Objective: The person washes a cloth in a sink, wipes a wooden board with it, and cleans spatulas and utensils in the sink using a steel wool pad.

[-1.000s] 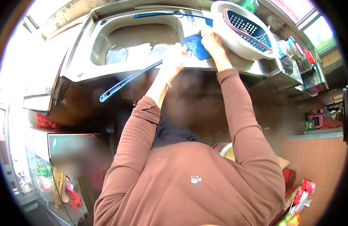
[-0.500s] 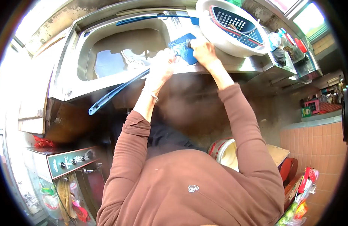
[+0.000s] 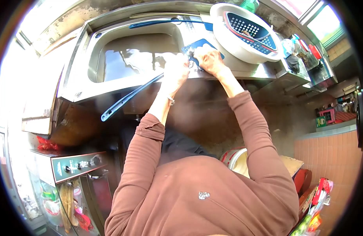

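Observation:
My left hand (image 3: 176, 70) is closed around the blue spatula (image 3: 132, 96). Its long handle points down and left over the sink's front edge, and its flat blue head lies over the steel ledge. Against that head, my right hand (image 3: 210, 59) is closed on a small grey wad (image 3: 191, 52) that looks like steel wool; fingers hide most of it. Left of my hands is the steel sink basin (image 3: 95, 63), holding murky water with bright reflections. A second long blue utensil (image 3: 162, 22) lies along the basin's back edge.
Right of my hands stands a white basin (image 3: 221, 37) with a dark blue perforated basket (image 3: 244, 25) in it. Jars with red lids (image 3: 314, 52) stand farther right. A glass-fronted cabinet (image 3: 77, 165) is at lower left, and a bucket (image 3: 238, 161) stands below on the right.
The right hand and grey wad have moved down and left across the spatula's head, nearer the left hand. The whole view has shifted slightly right.

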Tool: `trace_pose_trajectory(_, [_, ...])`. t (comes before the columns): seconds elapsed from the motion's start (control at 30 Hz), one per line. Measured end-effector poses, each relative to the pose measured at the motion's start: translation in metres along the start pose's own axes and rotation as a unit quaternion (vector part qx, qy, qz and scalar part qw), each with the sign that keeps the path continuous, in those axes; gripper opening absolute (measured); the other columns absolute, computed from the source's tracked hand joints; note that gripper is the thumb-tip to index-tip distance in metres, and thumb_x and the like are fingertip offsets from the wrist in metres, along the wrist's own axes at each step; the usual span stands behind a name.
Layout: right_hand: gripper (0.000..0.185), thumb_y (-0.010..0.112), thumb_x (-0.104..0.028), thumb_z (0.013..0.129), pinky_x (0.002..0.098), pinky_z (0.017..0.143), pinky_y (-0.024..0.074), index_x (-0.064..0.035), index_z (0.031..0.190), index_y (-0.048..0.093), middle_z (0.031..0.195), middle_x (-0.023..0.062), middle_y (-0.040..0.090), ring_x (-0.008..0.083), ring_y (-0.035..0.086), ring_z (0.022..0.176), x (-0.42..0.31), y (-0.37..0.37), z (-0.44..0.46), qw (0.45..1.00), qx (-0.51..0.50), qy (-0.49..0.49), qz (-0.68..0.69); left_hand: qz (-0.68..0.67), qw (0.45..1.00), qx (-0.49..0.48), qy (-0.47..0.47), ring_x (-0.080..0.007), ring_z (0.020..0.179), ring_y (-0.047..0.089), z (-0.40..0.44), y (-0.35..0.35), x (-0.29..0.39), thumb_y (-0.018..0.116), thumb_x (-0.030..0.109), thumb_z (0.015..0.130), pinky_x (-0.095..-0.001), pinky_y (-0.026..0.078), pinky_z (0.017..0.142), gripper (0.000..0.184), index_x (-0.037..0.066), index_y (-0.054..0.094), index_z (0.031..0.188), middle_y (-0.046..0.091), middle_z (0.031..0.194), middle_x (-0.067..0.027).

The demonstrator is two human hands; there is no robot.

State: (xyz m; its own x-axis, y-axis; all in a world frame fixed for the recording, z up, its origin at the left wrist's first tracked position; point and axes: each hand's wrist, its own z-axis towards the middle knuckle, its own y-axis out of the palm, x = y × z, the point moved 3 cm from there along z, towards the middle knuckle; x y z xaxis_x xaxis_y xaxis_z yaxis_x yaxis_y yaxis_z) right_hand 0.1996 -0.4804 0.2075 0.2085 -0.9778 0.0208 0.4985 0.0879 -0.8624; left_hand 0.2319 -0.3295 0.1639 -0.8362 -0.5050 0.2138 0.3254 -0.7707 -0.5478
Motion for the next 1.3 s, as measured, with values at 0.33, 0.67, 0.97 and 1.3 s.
trace_pose_trajectory(0.33, [0.011,0.059,-0.014,0.081,0.0398,0.073,0.0535,-0.0103,0.086,0.068,0.086,0.0121,0.068,0.0304,0.065,0.086,0.003,0.020,0.016,0.999,-0.012,-0.041,0.022,-0.098,0.989,-0.090,-0.059,-0.0323,0.073,0.061,0.009,-0.012,0.004,0.054,0.008,0.085,-0.0417,0.050,0.067,0.009,0.003,0.062,0.085,0.061,0.076,-0.0145])
trace_pose_trajectory(0.67, [0.021,0.055,-0.017,0.082,0.0404,0.074,0.0545,-0.0121,0.092,0.072,0.086,0.0154,0.070,0.0318,0.069,0.084,0.049,0.058,0.069,0.993,-0.054,0.093,-0.053,-0.007,0.997,-0.064,-0.039,-0.0310,0.080,0.058,-0.001,-0.011,0.002,0.065,0.020,0.086,-0.0431,0.047,0.072,0.016,0.006,0.062,0.092,0.056,0.082,-0.0125])
trace_pose_trajectory(0.97, [0.020,0.060,-0.021,0.088,0.0384,0.072,0.0525,-0.0045,0.092,0.071,0.086,0.0169,0.070,0.0315,0.068,0.079,0.073,0.027,0.047,0.977,0.146,0.145,0.062,0.071,0.984,-0.146,0.075,-0.0292,0.086,0.057,-0.006,-0.077,-0.018,0.059,0.006,0.085,-0.0405,0.048,0.072,0.027,0.012,0.067,0.110,0.055,0.086,-0.0102])
trace_pose_trajectory(1.3, [0.017,0.070,-0.014,0.084,0.0302,0.072,0.0506,-0.0025,0.096,0.072,0.084,0.0104,0.071,0.0186,0.066,0.076,0.047,-0.049,0.010,0.912,0.238,0.144,0.301,0.068,0.975,-0.196,0.083,-0.0290,0.082,0.061,0.047,-0.134,-0.024,0.056,0.004,0.085,-0.0373,0.051,0.073,0.030,0.015,0.069,0.110,0.058,0.085,-0.0096])
